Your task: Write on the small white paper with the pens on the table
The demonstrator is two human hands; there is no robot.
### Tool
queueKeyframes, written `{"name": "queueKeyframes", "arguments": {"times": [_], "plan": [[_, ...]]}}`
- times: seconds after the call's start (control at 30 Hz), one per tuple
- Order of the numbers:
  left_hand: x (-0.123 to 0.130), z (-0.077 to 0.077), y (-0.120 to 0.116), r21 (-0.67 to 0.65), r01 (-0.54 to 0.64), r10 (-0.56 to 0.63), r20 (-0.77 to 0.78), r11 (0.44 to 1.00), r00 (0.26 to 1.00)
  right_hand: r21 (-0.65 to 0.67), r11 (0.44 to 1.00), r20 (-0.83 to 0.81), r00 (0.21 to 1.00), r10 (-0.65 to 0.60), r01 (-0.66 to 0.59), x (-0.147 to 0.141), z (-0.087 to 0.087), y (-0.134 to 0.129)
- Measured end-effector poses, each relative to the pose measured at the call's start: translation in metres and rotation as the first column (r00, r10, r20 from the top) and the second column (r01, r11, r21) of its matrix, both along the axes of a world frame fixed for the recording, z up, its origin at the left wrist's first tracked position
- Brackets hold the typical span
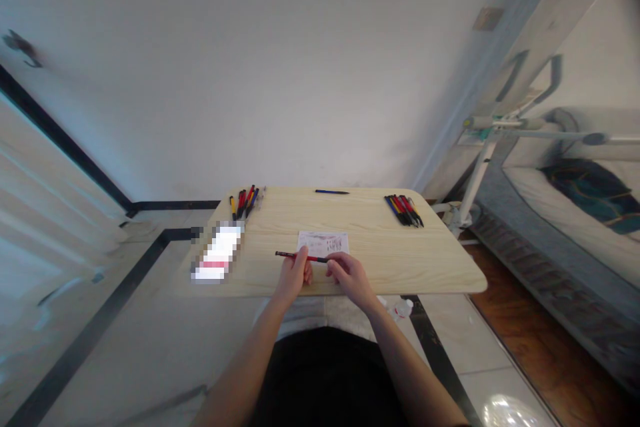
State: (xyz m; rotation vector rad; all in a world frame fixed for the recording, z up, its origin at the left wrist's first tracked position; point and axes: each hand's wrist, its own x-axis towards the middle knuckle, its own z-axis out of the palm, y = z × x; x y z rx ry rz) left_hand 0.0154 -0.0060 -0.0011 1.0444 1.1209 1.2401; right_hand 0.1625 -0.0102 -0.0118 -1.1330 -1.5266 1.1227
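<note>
A red and black pen [314, 258] lies level between my two hands, above the near edge of a marked sheet of paper [323, 242]. My left hand [297, 272] is closed on the pen's middle, with the black end sticking out to the left. The fingers of my right hand [345, 269] pinch the pen's other end. A blue pen [332, 192] rests alone near the table's far edge. Several pens [404, 211] lie side by side at the right, and a looser bunch of pens [245, 203] is at the far left.
Left on the wooden table [400, 260] is a bright, pixelated phone-like object [219, 253]. Beyond the table stands a wall. A plastic bottle [403, 308] is below the near edge. At the right are a white metal frame [477, 180] and a bed [530, 193].
</note>
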Motion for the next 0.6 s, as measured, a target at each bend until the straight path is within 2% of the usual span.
{"name": "queueKeyframes", "arguments": {"times": [0.13, 0.33, 0.4, 0.5, 0.6], "plan": [[-0.001, 0.001, 0.004, -0.025, 0.004, -0.004, 0.018, 1.000, 1.000, -0.014, 1.000, 0.015, 1.000, 0.017, -0.017, -0.004, 0.004, 0.008], [0.000, -0.003, 0.016, -0.064, 0.008, 0.000, 0.128, 0.998, 0.992, -0.020, 0.999, -0.178, 0.984, -0.030, 0.027, -0.008, 0.011, 0.021], [0.003, -0.002, 0.018, -0.064, 0.004, 0.009, 0.190, 0.998, 0.982, -0.064, 0.998, -0.192, 0.981, -0.040, 0.028, -0.009, 0.014, 0.024], [0.006, 0.000, 0.019, -0.068, 0.006, 0.007, 0.202, 0.998, 0.979, -0.112, 0.992, -0.176, 0.982, -0.070, 0.051, -0.008, 0.018, 0.026], [0.008, 0.001, 0.021, -0.093, 0.028, -0.005, 0.232, 0.995, 0.973, -0.084, 0.995, -0.220, 0.973, -0.066, 0.048, -0.006, 0.020, 0.027]]}}
